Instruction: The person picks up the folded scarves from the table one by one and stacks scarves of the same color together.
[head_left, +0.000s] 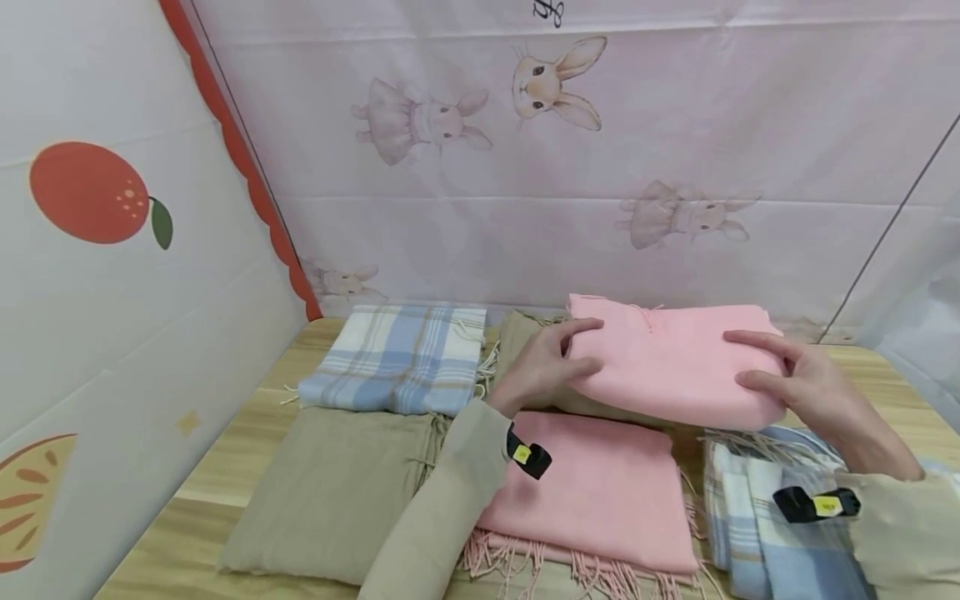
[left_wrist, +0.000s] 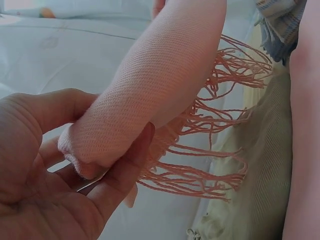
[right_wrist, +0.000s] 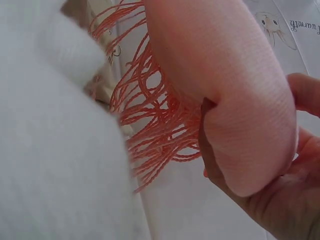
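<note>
Beige sleeves (head_left: 442, 508) are spanning the foreground; the left hand (head_left: 551, 358) and right hand (head_left: 813, 383) are pinching opposite ends of a folded pink scarf (head_left: 667, 358), which is hanging above a khaki cloth (head_left: 519, 332) near the back edge of the bench (head_left: 225, 467).

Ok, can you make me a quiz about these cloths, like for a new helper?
1. What do the left grip and right grip hold together?
2. Which colour lies directly in front of the folded blue-and-white plaid cloth with fringe at back left? A) red B) beige C) green
3. True or false: the pale rabbit-print backdrop is behind that plaid cloth.

Key:
1. A folded pink cloth with fringe.
2. B, a folded beige cloth.
3. True.
</note>
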